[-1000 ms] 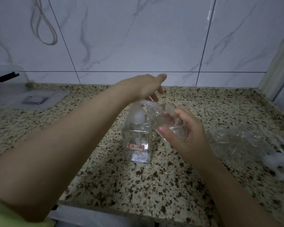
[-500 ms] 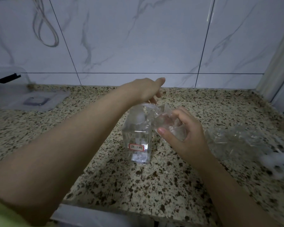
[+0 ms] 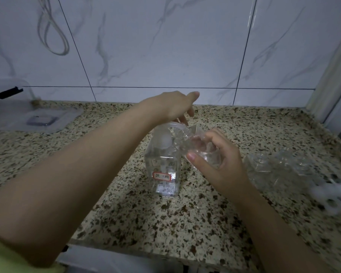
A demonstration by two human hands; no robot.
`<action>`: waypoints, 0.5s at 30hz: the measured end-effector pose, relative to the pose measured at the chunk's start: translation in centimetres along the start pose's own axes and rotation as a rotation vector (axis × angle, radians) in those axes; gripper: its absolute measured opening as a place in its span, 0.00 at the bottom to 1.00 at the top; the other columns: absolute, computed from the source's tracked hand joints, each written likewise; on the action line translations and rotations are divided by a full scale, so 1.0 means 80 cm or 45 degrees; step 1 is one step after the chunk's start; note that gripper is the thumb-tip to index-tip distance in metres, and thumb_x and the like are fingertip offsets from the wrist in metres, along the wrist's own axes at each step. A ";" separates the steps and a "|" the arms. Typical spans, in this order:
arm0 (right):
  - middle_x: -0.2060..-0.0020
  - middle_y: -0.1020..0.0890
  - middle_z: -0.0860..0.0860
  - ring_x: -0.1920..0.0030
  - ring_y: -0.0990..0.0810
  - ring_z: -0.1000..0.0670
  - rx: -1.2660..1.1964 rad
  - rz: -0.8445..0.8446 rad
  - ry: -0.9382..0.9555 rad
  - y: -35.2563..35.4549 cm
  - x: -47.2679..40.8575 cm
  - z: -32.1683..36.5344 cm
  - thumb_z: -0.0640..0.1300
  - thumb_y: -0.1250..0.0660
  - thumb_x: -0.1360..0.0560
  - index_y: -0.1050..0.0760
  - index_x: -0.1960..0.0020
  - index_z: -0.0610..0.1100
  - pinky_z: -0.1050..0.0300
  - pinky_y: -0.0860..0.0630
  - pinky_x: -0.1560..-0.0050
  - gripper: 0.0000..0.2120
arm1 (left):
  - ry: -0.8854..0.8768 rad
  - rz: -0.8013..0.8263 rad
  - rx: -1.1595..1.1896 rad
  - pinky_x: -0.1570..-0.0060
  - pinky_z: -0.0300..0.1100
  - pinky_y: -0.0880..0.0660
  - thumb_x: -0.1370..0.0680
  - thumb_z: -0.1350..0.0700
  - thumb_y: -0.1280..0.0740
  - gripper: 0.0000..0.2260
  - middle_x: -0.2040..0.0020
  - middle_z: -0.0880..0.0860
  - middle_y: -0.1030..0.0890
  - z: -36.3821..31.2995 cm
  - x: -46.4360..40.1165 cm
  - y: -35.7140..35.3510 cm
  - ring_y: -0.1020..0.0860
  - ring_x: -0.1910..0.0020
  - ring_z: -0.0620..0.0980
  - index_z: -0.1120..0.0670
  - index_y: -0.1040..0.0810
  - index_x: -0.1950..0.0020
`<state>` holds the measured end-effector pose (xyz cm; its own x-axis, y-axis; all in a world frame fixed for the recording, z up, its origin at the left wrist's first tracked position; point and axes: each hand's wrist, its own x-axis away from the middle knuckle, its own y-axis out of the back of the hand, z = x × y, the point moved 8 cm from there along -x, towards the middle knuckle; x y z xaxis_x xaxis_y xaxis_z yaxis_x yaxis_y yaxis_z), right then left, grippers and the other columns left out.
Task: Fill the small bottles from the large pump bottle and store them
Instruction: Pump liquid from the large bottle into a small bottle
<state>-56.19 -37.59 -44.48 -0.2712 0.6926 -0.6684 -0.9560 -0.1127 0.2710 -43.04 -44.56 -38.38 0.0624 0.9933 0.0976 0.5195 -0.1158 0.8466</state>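
Speckled granite counter, left hand flat on pump bottle, right hand gripping tilted small bottle.

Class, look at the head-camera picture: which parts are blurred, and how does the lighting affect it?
Head view: dim, bluish light, no strong glare; the clear lid at left and the white caps at right smear at the wide-angle edges; the large pump bottle and small bottle are sharper at centre.

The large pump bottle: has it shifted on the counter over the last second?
No. The large pump bottle stands at the same spot on the speckled counter.
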 end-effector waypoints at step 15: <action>0.52 0.21 0.56 0.50 0.21 0.53 0.055 -0.010 0.013 0.003 0.001 0.004 0.53 0.31 0.25 0.22 0.44 0.47 0.60 0.24 0.48 0.14 | -0.019 0.019 0.031 0.35 0.53 0.32 0.17 0.36 0.57 0.31 0.49 0.51 0.16 -0.004 0.005 0.003 0.20 0.45 0.52 0.48 0.18 0.42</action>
<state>-56.38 -37.33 -44.25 -0.2648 0.6863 -0.6774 -0.9524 -0.0759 0.2954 -43.16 -44.21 -38.02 0.0828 0.9913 0.1025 0.5391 -0.1311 0.8320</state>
